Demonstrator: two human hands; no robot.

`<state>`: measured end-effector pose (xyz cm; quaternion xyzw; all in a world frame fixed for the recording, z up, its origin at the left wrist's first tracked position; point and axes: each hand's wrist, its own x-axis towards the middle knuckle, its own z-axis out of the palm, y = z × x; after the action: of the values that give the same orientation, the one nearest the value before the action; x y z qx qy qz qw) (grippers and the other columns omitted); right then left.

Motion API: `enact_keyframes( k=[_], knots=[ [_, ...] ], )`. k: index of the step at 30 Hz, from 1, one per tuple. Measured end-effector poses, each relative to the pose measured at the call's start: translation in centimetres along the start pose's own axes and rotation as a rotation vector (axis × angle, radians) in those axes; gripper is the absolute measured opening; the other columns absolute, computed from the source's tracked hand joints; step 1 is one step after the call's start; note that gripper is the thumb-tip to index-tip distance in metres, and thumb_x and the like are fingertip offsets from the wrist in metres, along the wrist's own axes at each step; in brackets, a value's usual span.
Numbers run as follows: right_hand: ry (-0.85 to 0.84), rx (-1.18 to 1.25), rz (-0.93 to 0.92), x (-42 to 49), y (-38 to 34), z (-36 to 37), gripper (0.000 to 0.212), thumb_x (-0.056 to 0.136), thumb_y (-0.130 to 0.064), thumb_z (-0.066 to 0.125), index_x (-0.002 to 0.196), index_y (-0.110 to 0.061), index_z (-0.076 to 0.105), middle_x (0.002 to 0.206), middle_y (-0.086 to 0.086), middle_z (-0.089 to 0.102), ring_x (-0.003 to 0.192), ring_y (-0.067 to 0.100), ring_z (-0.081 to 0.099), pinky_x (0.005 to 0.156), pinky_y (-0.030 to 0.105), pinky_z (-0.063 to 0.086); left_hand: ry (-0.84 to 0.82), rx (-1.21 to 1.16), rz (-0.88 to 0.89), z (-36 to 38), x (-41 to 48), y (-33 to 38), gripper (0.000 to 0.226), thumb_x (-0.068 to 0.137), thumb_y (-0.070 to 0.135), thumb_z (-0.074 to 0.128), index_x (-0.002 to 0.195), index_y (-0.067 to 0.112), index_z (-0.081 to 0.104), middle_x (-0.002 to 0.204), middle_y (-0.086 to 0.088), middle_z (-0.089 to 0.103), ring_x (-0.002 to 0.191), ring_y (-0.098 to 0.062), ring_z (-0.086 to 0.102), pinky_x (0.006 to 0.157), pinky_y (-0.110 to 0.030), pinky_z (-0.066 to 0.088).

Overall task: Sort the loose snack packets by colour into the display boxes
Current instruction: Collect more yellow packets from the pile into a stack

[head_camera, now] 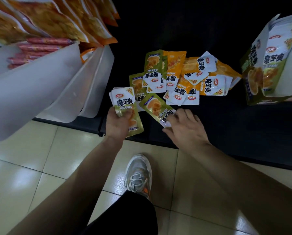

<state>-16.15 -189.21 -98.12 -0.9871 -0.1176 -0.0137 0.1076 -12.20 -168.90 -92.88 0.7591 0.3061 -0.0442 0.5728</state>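
Note:
A pile of loose green and orange snack packets (184, 77) lies on the black shelf (226, 126). My left hand (117, 123) grips a small stack of green packets (124, 102) near the shelf's front edge. My right hand (184, 128) pinches the white end of one green packet (154, 106) that lies slanted at the front of the pile. A green display box (274, 65) of the same snack stands at the right end of the shelf.
White plastic bins (70, 82) with red sausage sticks (45, 46) and orange snack bags (57, 17) stand at the left. Below the shelf is tiled floor (40, 167), with my shoe (138, 175) on it.

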Motion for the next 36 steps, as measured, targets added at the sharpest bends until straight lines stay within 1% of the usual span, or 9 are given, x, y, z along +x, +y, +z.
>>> enact_keyframes(
  k=[7, 13, 17, 19, 25, 27, 29, 32, 36],
  knots=[
    [-0.2, 0.288, 0.462, 0.7, 0.0, -2.0, 0.078, 0.065, -0.049, 0.088, 0.124, -0.014, 0.05, 0.121, 0.01, 0.05, 0.114, 0.031, 0.048, 0.089, 0.042, 0.044, -0.096, 0.073, 0.049, 1.2, -1.5, -0.3, 0.018, 0.095, 0.014, 0.065, 0.111, 0.011, 0.059, 0.085, 0.006, 0.066, 0.056, 0.006, 0.064, 0.048, -0.011, 0.049],
    [-0.203, 0.758, 0.501, 0.0, 2.2, -4.3, 0.03, 0.086, -0.02, 0.075, 0.113, -0.024, 0.062, 0.109, -0.005, 0.067, 0.096, 0.015, 0.065, 0.068, 0.025, 0.05, -0.084, 0.041, 0.059, 0.9, -1.1, 0.3, 0.02, 0.094, 0.014, 0.066, 0.112, 0.014, 0.058, 0.088, 0.006, 0.067, 0.076, -0.013, 0.067, 0.06, -0.023, 0.056],
    [-0.148, 1.075, 0.499, -0.1, 4.5, -6.7, 0.006, 0.092, -0.023, 0.071, 0.094, -0.027, 0.074, 0.088, -0.009, 0.074, 0.083, 0.005, 0.067, 0.078, 0.032, 0.053, -0.135, 0.033, 0.084, 1.1, -1.3, 0.8, 0.021, 0.092, 0.01, 0.066, 0.111, 0.016, 0.059, 0.086, 0.008, 0.069, 0.064, 0.001, 0.066, 0.056, -0.018, 0.054],
    [-0.171, 1.169, 0.496, 0.5, 5.0, -7.9, 0.007, 0.094, -0.023, 0.068, 0.093, -0.026, 0.075, 0.092, -0.009, 0.076, 0.087, 0.007, 0.069, 0.082, 0.034, 0.056, -0.214, 0.021, 0.07, 1.6, -1.6, 0.9, 0.019, 0.092, 0.008, 0.066, 0.108, 0.016, 0.06, 0.084, 0.006, 0.071, 0.067, -0.002, 0.068, 0.062, -0.025, 0.058],
    [-0.208, 1.207, 0.528, 2.3, 4.0, -9.1, 0.017, 0.094, -0.024, 0.069, 0.106, -0.012, 0.069, 0.101, 0.008, 0.073, 0.094, 0.023, 0.072, 0.072, 0.034, 0.062, -0.496, -0.023, 0.036, 4.1, -4.8, 2.4, 0.017, 0.1, 0.013, 0.054, 0.111, 0.02, 0.064, 0.083, 0.016, 0.073, 0.077, -0.003, 0.069, 0.067, -0.021, 0.052],
    [-0.113, 1.163, 0.58, 2.5, 3.7, -9.5, 0.014, 0.091, -0.025, 0.074, 0.096, -0.013, 0.069, 0.091, 0.006, 0.072, 0.085, 0.021, 0.073, 0.065, 0.032, 0.063, -0.571, -0.004, 0.042, 4.7, -5.7, 2.9, 0.015, 0.102, 0.027, 0.052, 0.111, 0.026, 0.064, 0.085, 0.021, 0.073, 0.077, 0.008, 0.067, 0.067, -0.014, 0.051],
    [-0.023, 1.101, 0.622, 2.6, 3.5, -9.9, 0.024, 0.084, -0.029, 0.081, 0.083, -0.011, 0.064, 0.078, 0.005, 0.068, 0.073, 0.019, 0.071, 0.062, 0.038, 0.063, -0.644, 0.055, 0.081, 5.3, -6.2, 3.4, 0.023, 0.099, 0.03, 0.057, 0.12, 0.022, 0.06, 0.097, 0.014, 0.072, 0.083, 0.004, 0.069, 0.068, -0.016, 0.053],
    [0.026, 1.036, 0.677, 2.3, 3.7, -10.6, 0.039, 0.078, -0.045, 0.083, 0.086, -0.017, 0.056, 0.086, 0.004, 0.068, 0.077, 0.023, 0.07, 0.07, 0.047, 0.062, -0.687, 0.092, 0.125, 6.2, -6.6, 4.2, 0.02, 0.096, 0.014, 0.063, 0.114, 0.023, 0.058, 0.093, 0.007, 0.072, 0.081, -0.009, 0.071, 0.063, -0.027, 0.058],
    [-0.101, 1.029, 0.675, 0.7, 4.8, -12.9, 0.047, 0.086, -0.063, 0.064, 0.113, -0.029, 0.044, 0.107, -0.006, 0.061, 0.096, 0.018, 0.065, 0.084, 0.047, 0.059, -0.665, 0.143, 0.182, 7.6, -7.7, 6.7, 0.022, 0.096, 0.02, 0.064, 0.115, 0.028, 0.06, 0.102, 0.006, 0.074, 0.094, -0.013, 0.072, 0.079, -0.029, 0.058]
  ],
)
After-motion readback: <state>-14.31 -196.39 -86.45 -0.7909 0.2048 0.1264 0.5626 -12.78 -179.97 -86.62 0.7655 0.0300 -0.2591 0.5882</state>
